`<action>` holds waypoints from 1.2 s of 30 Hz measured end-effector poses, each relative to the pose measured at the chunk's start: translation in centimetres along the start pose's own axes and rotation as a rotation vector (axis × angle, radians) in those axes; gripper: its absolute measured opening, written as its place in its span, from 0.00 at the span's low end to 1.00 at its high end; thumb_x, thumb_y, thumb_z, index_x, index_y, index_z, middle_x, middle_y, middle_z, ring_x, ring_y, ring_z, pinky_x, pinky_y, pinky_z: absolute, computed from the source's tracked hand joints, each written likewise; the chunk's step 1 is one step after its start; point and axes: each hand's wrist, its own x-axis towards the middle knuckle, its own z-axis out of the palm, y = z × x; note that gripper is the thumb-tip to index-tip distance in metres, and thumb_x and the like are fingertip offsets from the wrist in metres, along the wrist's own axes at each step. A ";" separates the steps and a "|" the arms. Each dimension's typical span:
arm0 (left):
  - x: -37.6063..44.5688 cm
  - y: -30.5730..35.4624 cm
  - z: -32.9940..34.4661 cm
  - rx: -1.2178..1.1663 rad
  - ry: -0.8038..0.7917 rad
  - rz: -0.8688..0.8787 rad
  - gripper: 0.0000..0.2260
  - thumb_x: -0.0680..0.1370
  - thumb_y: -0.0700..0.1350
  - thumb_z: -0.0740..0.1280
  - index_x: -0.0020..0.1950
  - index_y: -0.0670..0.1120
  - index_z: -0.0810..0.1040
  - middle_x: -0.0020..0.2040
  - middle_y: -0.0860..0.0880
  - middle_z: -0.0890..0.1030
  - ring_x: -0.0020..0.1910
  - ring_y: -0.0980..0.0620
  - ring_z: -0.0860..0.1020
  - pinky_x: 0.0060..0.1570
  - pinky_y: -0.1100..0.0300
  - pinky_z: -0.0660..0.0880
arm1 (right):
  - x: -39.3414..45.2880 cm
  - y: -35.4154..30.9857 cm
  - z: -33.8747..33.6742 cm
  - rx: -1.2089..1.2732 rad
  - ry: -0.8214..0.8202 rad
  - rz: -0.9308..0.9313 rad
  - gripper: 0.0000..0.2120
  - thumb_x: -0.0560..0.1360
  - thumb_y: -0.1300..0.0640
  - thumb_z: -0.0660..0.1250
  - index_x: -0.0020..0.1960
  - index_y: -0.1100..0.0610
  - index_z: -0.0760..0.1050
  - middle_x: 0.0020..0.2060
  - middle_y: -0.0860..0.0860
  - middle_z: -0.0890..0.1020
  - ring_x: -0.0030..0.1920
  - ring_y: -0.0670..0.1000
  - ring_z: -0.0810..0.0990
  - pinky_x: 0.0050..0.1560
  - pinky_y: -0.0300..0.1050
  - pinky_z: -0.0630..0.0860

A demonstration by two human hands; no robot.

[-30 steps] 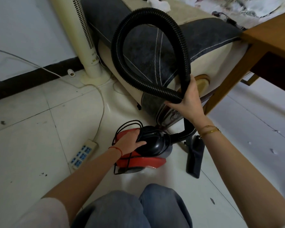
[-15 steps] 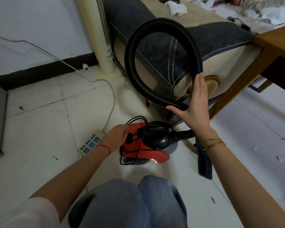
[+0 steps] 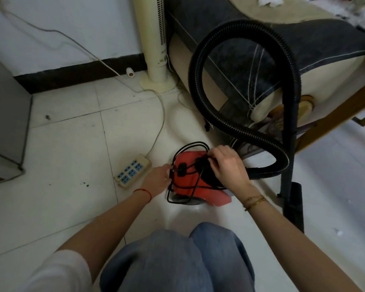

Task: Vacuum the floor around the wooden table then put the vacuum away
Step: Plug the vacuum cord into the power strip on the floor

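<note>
Looks like vacuuming's done: cord wrapped around the vacuum. Right hand pinches the cord, left hand steadies it, grip unclear. Stowing remains.

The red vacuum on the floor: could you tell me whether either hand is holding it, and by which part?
The right hand grips the black cord on top of the red vacuum; the left hand rests against its left side.

Both arms reach fwd and down over bent knees. Left hand lies flat, fingers extended; right hand curled, fingers pinching, wrist bent.
</note>
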 end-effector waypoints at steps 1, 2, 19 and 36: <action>0.2 0.5 0.2 -0.011 -0.001 0.004 0.16 0.77 0.41 0.64 0.64 0.48 0.72 0.46 0.47 0.82 0.45 0.50 0.80 0.45 0.59 0.75 | -0.2 0.3 0.6 -0.020 -0.040 0.066 0.08 0.76 0.60 0.63 0.54 0.59 0.76 0.47 0.55 0.77 0.48 0.57 0.75 0.51 0.53 0.73; 0.4 0.8 0.4 -0.020 -0.004 0.004 0.16 0.77 0.41 0.64 0.64 0.48 0.73 0.45 0.46 0.82 0.45 0.49 0.80 0.45 0.58 0.76 | -0.3 0.6 1.1 -0.052 -0.085 0.132 0.11 0.75 0.60 0.63 0.57 0.59 0.75 0.49 0.55 0.77 0.49 0.57 0.74 0.52 0.53 0.73; 1.9 1.0 0.6 -0.028 0.040 0.079 0.12 0.77 0.39 0.60 0.55 0.48 0.80 0.49 0.51 0.78 0.41 0.54 0.77 0.41 0.65 0.71 | 1.3 1.2 1.1 0.160 -0.101 0.268 0.04 0.76 0.59 0.63 0.47 0.54 0.68 0.41 0.51 0.74 0.48 0.56 0.73 0.46 0.48 0.67; -0.2 -0.5 -7.2 -0.382 0.285 -0.385 0.12 0.77 0.45 0.61 0.35 0.47 0.78 0.31 0.50 0.78 0.35 0.51 0.76 0.41 0.60 0.70 | 5.0 -5.5 -1.8 0.609 -0.123 0.167 0.03 0.74 0.59 0.68 0.44 0.52 0.75 0.34 0.44 0.80 0.39 0.46 0.79 0.46 0.44 0.75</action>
